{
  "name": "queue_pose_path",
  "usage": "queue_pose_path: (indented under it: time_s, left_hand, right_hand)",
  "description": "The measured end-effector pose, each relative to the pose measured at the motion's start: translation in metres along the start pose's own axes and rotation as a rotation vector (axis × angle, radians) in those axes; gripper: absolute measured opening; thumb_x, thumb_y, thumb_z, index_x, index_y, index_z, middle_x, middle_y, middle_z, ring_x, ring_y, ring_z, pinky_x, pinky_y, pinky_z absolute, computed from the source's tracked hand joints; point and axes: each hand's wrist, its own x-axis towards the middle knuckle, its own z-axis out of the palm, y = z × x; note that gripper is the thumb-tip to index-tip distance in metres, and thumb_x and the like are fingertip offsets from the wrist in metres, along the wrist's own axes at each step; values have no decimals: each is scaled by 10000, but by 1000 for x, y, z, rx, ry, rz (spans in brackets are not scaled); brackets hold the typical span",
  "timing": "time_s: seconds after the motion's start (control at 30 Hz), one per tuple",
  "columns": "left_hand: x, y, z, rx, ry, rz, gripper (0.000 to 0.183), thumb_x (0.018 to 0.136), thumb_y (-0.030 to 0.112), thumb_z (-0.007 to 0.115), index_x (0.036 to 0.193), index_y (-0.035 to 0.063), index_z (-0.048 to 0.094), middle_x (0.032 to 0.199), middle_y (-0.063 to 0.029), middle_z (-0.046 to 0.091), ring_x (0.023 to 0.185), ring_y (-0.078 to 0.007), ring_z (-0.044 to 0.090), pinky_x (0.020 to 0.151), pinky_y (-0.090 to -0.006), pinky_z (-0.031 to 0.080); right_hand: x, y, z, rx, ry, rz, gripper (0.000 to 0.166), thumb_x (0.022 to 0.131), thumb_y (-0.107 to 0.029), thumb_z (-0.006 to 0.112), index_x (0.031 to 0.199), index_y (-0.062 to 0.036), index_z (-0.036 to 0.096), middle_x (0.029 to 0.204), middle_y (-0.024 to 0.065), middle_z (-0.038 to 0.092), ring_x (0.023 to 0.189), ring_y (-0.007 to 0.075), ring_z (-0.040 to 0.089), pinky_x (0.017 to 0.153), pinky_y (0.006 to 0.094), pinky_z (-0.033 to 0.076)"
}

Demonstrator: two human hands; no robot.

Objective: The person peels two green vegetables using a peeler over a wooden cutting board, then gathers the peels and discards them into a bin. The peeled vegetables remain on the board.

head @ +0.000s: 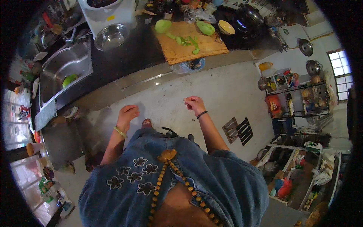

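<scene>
Both my hands hang in the air over the floor, short of the kitchen counter, with nothing seen in them. My left hand [129, 115] has loosely bent fingers and a pale green bangle [120, 132] at its wrist. Over to the right, my right hand [195, 104] is half curled, a dark bead bracelet [202, 114] behind it. Ahead, a wooden cutting board [175, 52] overhangs the counter edge. On it are a pale green gourd-like vegetable piece [163, 26], a second piece [205, 27] and green peelings [187, 42].
A steel sink [61, 63] at left holds a green vegetable [69, 80]. Near it stands a steel bowl [111, 37]. Right of the board sits a yellow bowl [226, 27]; below it hangs a plastic bag [188, 66]. Slatted mats [244, 131] and shelves [295, 85] are at right.
</scene>
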Motion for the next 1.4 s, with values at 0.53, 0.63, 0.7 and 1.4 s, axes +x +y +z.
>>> queue_pose_path:
  time_s: [0.53,0.63,0.7,1.4]
  left_hand:
    - [261,78,149,1061,-29,413,408,726,219,627,1083,34,557,1010,-152,592,898,-278,580,778,-323,458]
    - [308,80,179,1344,10,529,532,733,219,625,1190,12,448,1158,-193,491,997,-290,532,844,-341,430]
    - [329,82,199,1473,-10,533,573,736,241,618,1226,20,418,1216,-203,444,1069,-303,473,890,-376,384]
    - [364,77,276,1535,-174,489,702,737,251,648,1295,-1,306,1334,-227,296,1215,-356,325,978,-392,323]
  right_hand:
    - [193,-97,-74,-626,303,-548,264,686,-207,704,844,-13,618,729,121,627,647,217,609,594,299,484]
    - [211,-135,-82,-821,274,-574,301,671,-190,699,901,-24,600,813,141,617,755,271,598,670,350,478]
    - [244,-130,-94,-923,266,-605,333,659,-182,702,928,-25,586,853,149,600,804,299,581,706,376,470]
    - [320,-171,-57,-993,1,-687,409,718,-113,596,1111,-46,508,925,206,565,909,362,533,765,419,462]
